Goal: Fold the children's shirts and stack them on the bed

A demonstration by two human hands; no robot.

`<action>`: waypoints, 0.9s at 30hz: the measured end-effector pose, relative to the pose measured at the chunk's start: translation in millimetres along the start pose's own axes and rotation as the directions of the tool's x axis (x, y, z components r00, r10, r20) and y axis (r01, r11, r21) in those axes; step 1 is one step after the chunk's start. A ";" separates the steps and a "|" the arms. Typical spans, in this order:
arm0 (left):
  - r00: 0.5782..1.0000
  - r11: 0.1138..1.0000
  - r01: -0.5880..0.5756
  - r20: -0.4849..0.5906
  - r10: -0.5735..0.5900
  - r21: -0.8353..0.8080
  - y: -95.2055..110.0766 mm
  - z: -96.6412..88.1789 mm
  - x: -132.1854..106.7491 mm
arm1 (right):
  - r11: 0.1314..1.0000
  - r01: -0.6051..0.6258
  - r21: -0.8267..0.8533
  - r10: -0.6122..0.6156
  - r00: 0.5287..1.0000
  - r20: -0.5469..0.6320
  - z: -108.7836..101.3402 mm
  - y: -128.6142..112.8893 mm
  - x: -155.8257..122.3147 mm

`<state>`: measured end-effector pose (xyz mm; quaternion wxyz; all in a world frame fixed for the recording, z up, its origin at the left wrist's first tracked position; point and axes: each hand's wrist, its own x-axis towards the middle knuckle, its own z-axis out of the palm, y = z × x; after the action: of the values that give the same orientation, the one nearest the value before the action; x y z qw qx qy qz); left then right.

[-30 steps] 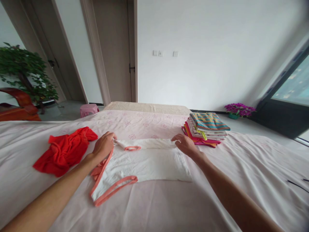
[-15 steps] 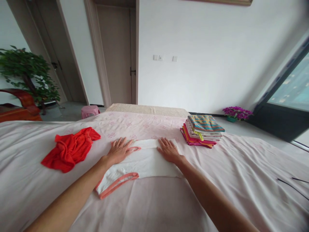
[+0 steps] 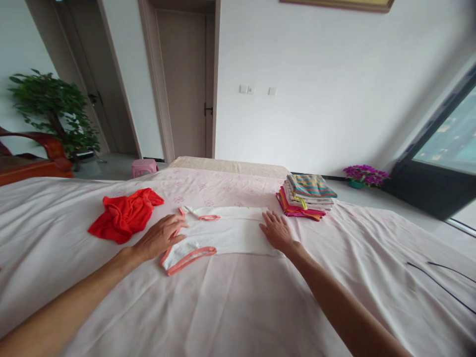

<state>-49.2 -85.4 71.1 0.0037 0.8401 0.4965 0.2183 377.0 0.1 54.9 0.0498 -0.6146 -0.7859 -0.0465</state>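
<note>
A white garment with orange-pink trim point(image 3: 226, 232) lies folded into a long strip on the pale pink bed sheet point(image 3: 238, 307). My left hand point(image 3: 159, 237) rests on its left end, fingers stretched out and slightly curled over the trimmed edge. My right hand point(image 3: 277, 231) lies flat and open on the garment's right end. Neither hand holds anything.
A crumpled red garment point(image 3: 124, 215) lies left of my left hand. A stack of folded colourful clothes point(image 3: 305, 195) sits beyond my right hand. A pink stool point(image 3: 144, 167), a potted plant point(image 3: 55, 109), a wooden chair point(image 3: 33, 161) and purple flowers point(image 3: 365, 175) stand around the bed.
Both hands went from pinching the garment's far edge to lying flat on it, then slid apart towards its two ends. The garment now lies narrower, folded over.
</note>
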 end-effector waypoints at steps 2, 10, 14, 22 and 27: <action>0.995 0.995 -0.097 0.034 0.097 -0.011 14.5 -16.4 -28.7 | 0.992 0.110 0.058 -0.107 0.993 -0.051 -5.2 -12.7 -13.7; 0.970 0.975 -0.213 0.138 0.202 0.066 31.3 -29.2 -81.4 | 0.933 0.282 0.223 -0.272 0.959 -0.076 -1.5 -41.4 -36.4; 0.978 0.980 -0.196 0.083 0.192 0.040 32.0 -21.3 -67.1 | 0.936 0.264 0.234 -0.252 0.964 -0.079 0.4 -40.2 -37.2; 0.953 0.949 0.300 0.070 -0.294 -0.097 28.7 -15.6 -4.5 | 0.936 0.280 0.214 -0.262 0.959 -0.112 1.3 -39.0 -38.8; 0.927 0.927 0.373 0.027 -0.374 0.038 17.9 6.1 28.5 | 0.932 0.291 0.218 -0.270 0.955 -0.121 0.0 -39.4 -40.6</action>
<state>-20.3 -69.4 80.0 0.0400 0.7338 0.6505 0.1917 348.5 -48.4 49.0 0.1494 -0.4834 -0.8625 0.0121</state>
